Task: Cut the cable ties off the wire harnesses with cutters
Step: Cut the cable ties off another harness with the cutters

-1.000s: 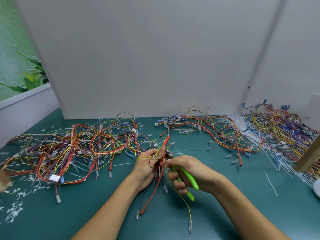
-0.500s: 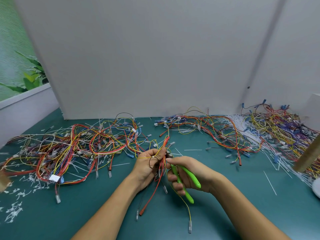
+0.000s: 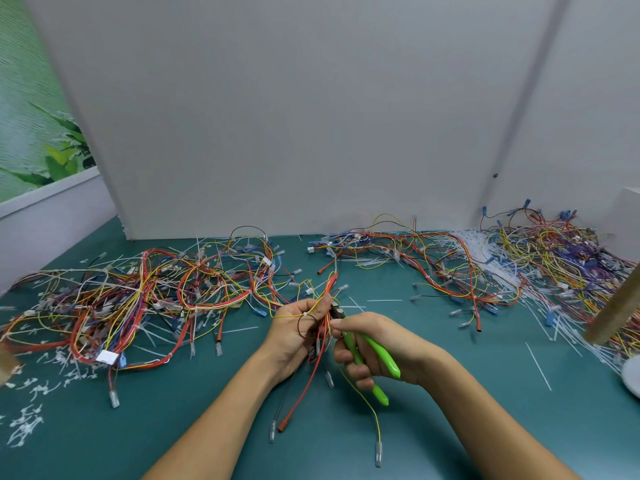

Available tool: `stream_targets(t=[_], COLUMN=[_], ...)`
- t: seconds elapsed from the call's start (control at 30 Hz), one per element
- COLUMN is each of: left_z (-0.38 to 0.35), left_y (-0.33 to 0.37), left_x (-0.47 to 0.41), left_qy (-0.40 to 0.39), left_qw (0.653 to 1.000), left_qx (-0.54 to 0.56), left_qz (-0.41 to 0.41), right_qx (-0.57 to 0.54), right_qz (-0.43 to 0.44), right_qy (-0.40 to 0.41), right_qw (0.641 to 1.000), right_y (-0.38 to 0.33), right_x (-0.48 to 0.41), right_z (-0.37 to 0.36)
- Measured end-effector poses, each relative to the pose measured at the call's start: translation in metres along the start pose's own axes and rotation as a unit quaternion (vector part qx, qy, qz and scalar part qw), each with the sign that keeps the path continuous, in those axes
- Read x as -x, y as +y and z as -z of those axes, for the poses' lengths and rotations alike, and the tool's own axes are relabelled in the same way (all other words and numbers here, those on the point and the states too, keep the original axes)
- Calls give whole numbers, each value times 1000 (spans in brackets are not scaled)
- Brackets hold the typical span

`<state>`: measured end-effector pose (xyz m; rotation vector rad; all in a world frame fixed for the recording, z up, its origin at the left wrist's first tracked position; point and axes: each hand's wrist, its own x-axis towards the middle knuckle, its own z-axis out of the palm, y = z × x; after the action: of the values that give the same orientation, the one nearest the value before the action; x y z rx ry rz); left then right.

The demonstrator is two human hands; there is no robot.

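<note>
My left hand (image 3: 298, 327) grips a wire harness (image 3: 320, 348) of red, yellow and black wires, held upright over the green table (image 3: 173, 438). A small white cable tie (image 3: 305, 314) sits on the yellow wire by my left thumb. My right hand (image 3: 377, 344) holds green-handled cutters (image 3: 372, 358), with the handles spread apart. The cutter jaws (image 3: 336, 311) touch the bundle just right of my left fingers. Loose wire ends with terminals hang down below both hands.
A big tangle of harnesses (image 3: 145, 306) covers the left of the table, with cut tie scraps (image 3: 27, 424) near the left edge. More harnesses (image 3: 415, 261) and white ties (image 3: 491, 258) lie at the back right. A wooden post (image 3: 616, 306) and white dish (image 3: 632, 375) stand at right.
The cutter handles have spread wider in my right hand. Both hands and the harness stay in nearly the same place.
</note>
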<state>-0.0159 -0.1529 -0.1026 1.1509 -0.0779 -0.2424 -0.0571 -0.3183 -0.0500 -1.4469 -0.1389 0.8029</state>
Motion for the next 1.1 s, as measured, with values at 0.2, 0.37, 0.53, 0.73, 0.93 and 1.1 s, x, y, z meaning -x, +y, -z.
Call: stream_targets(t=[0.2, 0.37, 0.53, 0.73, 0.93, 1.1], left_z=[-1, -2, -2, -1, -1, -1], left_y=[1, 1, 2, 0, 0, 0], left_x=[1, 2, 4, 2, 2, 2], left_qy=[-6, 7, -16, -1, -19, -11], left_qw=[1000, 1000, 1000, 1000, 1000, 1000], left_qx=[1, -9, -4, -16, -9, -16], left_qz=[-7, -4, -8, -4, -5, -6], right_qx=[3, 6, 20, 12, 11, 29], right_qz=[8, 19, 26, 18, 17, 29], right_qy=[-25, 3, 3, -12, -43, -5], right_qw=[1000, 1000, 999, 1000, 999, 999], right_y=[3, 6, 5, 4, 4, 5], right_x=[-1, -2, -1, 0, 0, -1], right_z=[2, 2, 1, 3, 5, 2])
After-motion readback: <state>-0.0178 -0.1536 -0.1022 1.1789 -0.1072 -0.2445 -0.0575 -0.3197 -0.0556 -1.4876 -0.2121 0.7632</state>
